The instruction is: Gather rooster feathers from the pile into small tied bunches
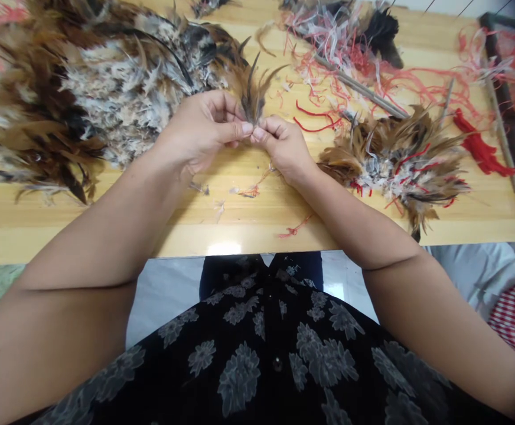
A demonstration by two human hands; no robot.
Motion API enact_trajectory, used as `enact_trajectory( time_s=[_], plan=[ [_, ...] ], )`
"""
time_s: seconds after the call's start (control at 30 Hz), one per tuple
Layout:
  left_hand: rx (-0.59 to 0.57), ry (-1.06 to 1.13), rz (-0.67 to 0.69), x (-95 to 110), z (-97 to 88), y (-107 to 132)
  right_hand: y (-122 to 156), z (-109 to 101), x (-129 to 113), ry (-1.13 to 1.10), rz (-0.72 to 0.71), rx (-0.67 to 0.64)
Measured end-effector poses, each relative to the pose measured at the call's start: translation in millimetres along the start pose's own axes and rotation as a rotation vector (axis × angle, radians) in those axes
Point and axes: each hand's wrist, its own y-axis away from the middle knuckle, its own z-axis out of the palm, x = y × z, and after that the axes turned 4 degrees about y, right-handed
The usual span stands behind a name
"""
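At a light wood table [107, 239], a person in a dark flowered shirt [257, 354] works a small bunch of feathers [254, 94] between both hands, the fingertips meeting at its base. The left hand [202, 130] pinches from one side, thumb against bent fingers; the right hand [287, 147] closes in from the other, its thumb tip beside the left one. Both grips are tight on the quill end, though whether a thread also runs between the fingers is too small to tell. The bunch stands just beyond the joined fingertips, its long axis pointing away from the worker, brown and dark tips fanning out toward the far side of the table, quills toward the body. Neither hand is clearly nearer, since both touch the base. Beside the left hand spreads a large heap of feathers [120, 88], pale in the middle and brown at the rim; past the right wrist lies a smaller pile of feathers [390, 156] flecked with red strands, a hank of red yarn [483, 144] just beyond it. Pink and white strands [328, 47] tangle farther back, to the worker's right.
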Motion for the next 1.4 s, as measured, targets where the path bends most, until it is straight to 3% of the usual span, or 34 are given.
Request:
enact_trajectory(
  time_s=[0.2, 0.43, 0.77, 0.9, 1.03, 1.17, 1.27, 1.4],
  plan=[
    [-0.065, 0.139, -0.027, -0.1, 5.4, 5.7, -1.9, 0.0, 11.0, 0.121, -0.088, -0.054],
    [-0.095, 0.176, -0.032, 1.5, 8.6, 6.8, 1.2, 1.0, 13.3, 0.22, -0.134, -0.015],
    [-0.049, 0.124, -0.054, -11.4, -3.0, -6.3, 7.0, 1.7, -15.5, -0.004, -0.012, 0.008],
    [-0.062, 0.053, -0.063, -9.5, -5.1, -7.5, 7.2, 0.9, -14.0, -0.093, -0.002, -0.03],
    [0.005, -0.041, -0.109, -3.4, 1.6, -6.3, 7.9, -1.8, -11.4, -0.105, 0.014, -0.026],
    [-0.089, -0.014, -0.12, 8.8, 4.9, -4.1, 6.9, -5.3, -16.8, -0.049, 0.021, -0.031],
    [-0.141, -0.006, -0.042, 20.2, -3.2, -1.8, 4.9, -7.5, -21.7, -0.025, 0.004, -0.027],
    [0.071, -0.214, 0.211, 40.7, -23.3, 3.2, 3.4, -8.1, -22.2, -0.04, 0.01, 0.002]
  ],
)
